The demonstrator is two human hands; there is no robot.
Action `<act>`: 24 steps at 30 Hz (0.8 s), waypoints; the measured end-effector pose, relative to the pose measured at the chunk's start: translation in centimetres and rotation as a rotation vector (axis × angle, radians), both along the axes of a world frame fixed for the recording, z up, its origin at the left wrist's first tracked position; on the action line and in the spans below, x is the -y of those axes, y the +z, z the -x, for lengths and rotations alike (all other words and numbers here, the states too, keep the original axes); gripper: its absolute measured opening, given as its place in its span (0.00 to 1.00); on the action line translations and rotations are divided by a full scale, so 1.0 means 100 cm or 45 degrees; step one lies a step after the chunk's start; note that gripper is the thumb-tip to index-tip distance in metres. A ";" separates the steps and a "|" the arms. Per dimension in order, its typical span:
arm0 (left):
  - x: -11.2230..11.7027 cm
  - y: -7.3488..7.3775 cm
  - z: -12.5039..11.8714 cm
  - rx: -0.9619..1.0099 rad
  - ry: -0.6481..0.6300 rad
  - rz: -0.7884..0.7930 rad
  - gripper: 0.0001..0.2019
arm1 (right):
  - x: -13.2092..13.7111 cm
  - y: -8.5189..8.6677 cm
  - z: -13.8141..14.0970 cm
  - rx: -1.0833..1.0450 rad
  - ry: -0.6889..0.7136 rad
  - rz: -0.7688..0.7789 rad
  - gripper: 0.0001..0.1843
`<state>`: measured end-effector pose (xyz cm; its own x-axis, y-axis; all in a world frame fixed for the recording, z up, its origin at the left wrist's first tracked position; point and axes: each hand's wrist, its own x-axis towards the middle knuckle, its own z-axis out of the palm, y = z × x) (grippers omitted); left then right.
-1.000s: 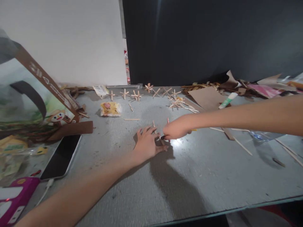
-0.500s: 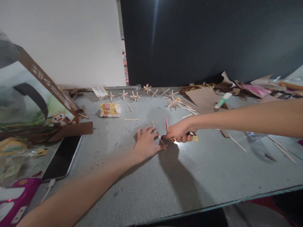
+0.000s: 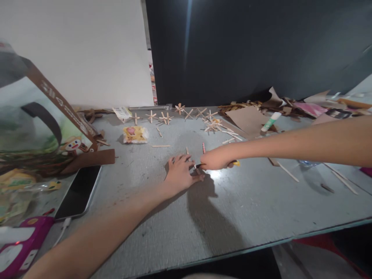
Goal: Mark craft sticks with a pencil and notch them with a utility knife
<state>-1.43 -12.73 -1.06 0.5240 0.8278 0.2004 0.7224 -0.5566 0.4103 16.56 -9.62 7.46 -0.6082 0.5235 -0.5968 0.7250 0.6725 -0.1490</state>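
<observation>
My left hand (image 3: 180, 173) lies palm down on the table, its fingers spread. Its fingertips and thumb hold a thin wooden stick (image 3: 187, 150) against the surface; part of the stick is hidden beneath them. Close on the right, my right hand (image 3: 216, 158) is closed around a yellow-and-black cutter knife (image 3: 236, 163). The knife's dark front end meets the stick between my left thumb and fingers; most of its handle is hidden in the fist. A pink striped rod (image 3: 204, 147) sticks up behind my right hand; whether the hand holds it, I cannot tell.
Star-shaped stick pieces (image 3: 165, 118) line the back, with loose sticks (image 3: 231, 133) beside them. A yellow packet (image 3: 135, 135), a phone (image 3: 78, 192) and a purple device (image 3: 35, 236) are on the left. A glue stick (image 3: 271, 121) and brown paper (image 3: 247, 120) lie at right.
My right hand has turned and shifted slightly left, bringing the knife's dark front end into sight at the stick. My left hand stays in place. The view has shifted a little.
</observation>
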 end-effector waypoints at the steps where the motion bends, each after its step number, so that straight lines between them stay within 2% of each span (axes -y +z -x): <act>1: 0.000 0.001 0.000 -0.004 -0.003 0.002 0.26 | -0.002 0.000 0.001 0.054 -0.037 0.083 0.18; 4: 0.002 0.003 0.000 0.001 -0.010 0.006 0.26 | -0.004 0.004 0.000 0.152 -0.238 0.306 0.22; 6: 0.002 0.004 0.000 0.012 -0.005 0.002 0.25 | -0.002 0.008 -0.003 0.114 -0.510 0.619 0.23; 8: 0.002 0.004 0.000 0.024 0.002 -0.012 0.25 | 0.002 0.008 -0.010 -0.015 -0.847 0.976 0.23; 9: 0.002 0.004 0.000 0.028 0.002 -0.018 0.25 | 0.005 0.006 -0.014 -0.092 -0.976 1.091 0.23; 12: 0.001 0.003 0.000 0.027 -0.002 -0.014 0.25 | 0.011 -0.006 -0.026 -0.274 -1.191 1.221 0.23; 16: 0.001 0.004 0.000 0.025 0.015 0.017 0.25 | 0.018 -0.024 -0.036 -0.362 -1.217 1.296 0.24; 18: 0.001 0.005 -0.001 0.013 0.028 0.033 0.25 | 0.021 -0.028 -0.039 -0.433 -1.172 1.275 0.25; 20: 0.001 0.006 -0.001 -0.001 0.037 0.045 0.28 | 0.025 -0.030 -0.041 -0.598 -1.133 1.104 0.26; 22: 0.001 0.006 -0.001 -0.005 0.043 0.053 0.32 | 0.028 -0.030 -0.042 -0.784 -1.083 0.763 0.27; 24: 0.001 0.006 -0.001 0.007 0.044 0.051 0.32 | 0.030 -0.033 -0.041 -0.884 -0.954 0.306 0.23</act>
